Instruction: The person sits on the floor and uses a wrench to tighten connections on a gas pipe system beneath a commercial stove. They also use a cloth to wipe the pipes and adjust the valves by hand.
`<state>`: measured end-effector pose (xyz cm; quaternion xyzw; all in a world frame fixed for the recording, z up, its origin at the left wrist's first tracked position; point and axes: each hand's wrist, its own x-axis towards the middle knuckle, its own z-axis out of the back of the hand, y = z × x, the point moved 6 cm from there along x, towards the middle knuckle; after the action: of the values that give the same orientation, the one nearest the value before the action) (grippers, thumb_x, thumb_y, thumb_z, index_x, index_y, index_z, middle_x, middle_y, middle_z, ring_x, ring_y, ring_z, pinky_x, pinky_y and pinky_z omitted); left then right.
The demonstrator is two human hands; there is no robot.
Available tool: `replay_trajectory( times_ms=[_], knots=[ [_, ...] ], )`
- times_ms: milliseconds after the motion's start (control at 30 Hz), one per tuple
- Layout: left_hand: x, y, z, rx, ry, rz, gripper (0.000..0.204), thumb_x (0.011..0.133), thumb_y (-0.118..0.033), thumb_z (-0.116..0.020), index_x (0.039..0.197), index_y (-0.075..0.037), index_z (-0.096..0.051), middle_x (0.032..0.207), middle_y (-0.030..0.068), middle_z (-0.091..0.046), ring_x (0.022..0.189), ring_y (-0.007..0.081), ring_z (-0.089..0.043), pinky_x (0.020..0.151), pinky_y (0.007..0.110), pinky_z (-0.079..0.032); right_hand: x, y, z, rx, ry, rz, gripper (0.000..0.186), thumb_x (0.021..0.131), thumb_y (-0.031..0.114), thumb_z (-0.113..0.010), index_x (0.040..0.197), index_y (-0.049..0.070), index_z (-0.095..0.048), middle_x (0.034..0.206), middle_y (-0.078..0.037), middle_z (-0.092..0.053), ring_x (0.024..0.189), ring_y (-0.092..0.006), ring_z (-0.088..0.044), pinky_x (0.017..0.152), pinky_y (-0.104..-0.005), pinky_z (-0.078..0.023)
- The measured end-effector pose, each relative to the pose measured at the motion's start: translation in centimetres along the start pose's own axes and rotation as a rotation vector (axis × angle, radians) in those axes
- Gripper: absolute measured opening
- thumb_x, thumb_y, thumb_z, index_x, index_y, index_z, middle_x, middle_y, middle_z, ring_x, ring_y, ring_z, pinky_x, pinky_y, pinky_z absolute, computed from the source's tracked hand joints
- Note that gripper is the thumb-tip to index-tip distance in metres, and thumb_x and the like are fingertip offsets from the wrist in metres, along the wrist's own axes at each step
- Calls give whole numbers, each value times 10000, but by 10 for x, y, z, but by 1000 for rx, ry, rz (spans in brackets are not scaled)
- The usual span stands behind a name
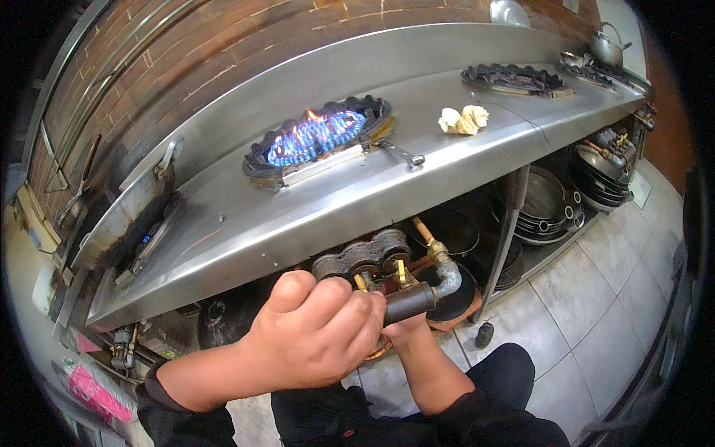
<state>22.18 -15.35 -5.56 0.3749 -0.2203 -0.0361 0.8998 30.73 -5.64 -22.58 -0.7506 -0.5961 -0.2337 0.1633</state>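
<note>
My left hand [320,320] is closed, with its knuckles up, at the gas pipework under the front edge of the steel stove. Its curled fingers press against the near end of a dark pipe [410,304], beside a brass valve lever [361,283]; what they grip is hidden. Below that pipe, only the base of my right hand [408,326] shows, its fingers covered by the pipe and my left hand. A second brass lever [402,273] stands upright nearby. Blue flames with orange tips [316,138] burn on the ring burner [376,112] above.
A crumpled cream cloth [463,120] lies on the stove top [439,160]. At the left leans a large blackened pan [123,223]. Another burner [514,78] and a kettle [607,51] are at the far right. Stacked pans [540,197] sit on the lower shelf.
</note>
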Motion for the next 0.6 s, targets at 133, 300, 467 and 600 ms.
replay_trajectory(
  times_ms=[133,300,467,600],
  knots=[
    [3,1,2,-11,-1,-10,358,677,-324,-675,916,-59,-648,772,5,-560,698,169,-524,652,360,-322,5,10,-6,-11,36,77,425,897,313,-482,1212,29,-501,1154,-147,-588,1043,-284,-581,925,-435,-462],
    [7,-1,-2,6,10,-14,374,677,-344,-677,924,-65,-650,794,15,-564,726,186,-524,677,376,-339,1,11,7,-8,-8,69,422,895,307,-504,1210,26,-502,1149,-145,-584,1054,-281,-570,942,-431,-444],
    [4,-3,1,21,86,48,382,674,-354,-685,928,-72,-645,802,13,-562,746,198,-523,703,389,-346,-3,-11,-24,115,-49,-95,407,942,401,-380,1204,111,-496,1095,-59,-615,895,-206,-628,718,-350,-519],
    [10,-5,2,18,64,47,370,679,-341,-692,931,-75,-641,797,10,-557,749,206,-516,702,392,-339,2,9,4,59,-1,115,214,914,294,-528,1042,123,-543,875,-18,-615,791,-154,-619,681,-355,-506]
  ],
)
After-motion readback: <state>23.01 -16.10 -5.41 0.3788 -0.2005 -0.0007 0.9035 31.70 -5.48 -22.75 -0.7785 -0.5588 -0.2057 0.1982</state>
